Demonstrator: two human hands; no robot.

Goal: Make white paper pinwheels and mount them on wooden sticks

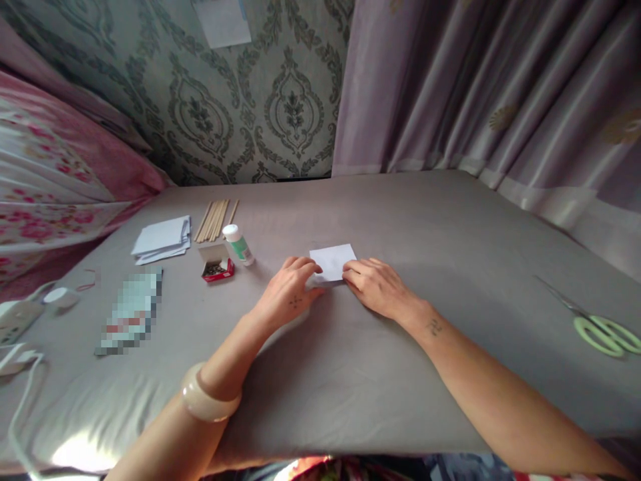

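Observation:
A small white piece of paper [332,260] lies on the grey cloth surface in front of me. My left hand [293,288] grips its left edge, thumb below and fingers curled above. At the lower right corner my right hand [375,286] holds the same paper, its fingers bent and pressed together. The paper's near edge stands slightly off the cloth. My fingertips hide parts of both sides.
Left of my hands are a white-capped bottle [239,245], a small red box [218,269] of dark bits, wooden sticks [213,220], stacked paper [163,237] and a blurred packet [131,312]. Green-handled scissors [598,334] lie right. A power strip [17,321] sits far left.

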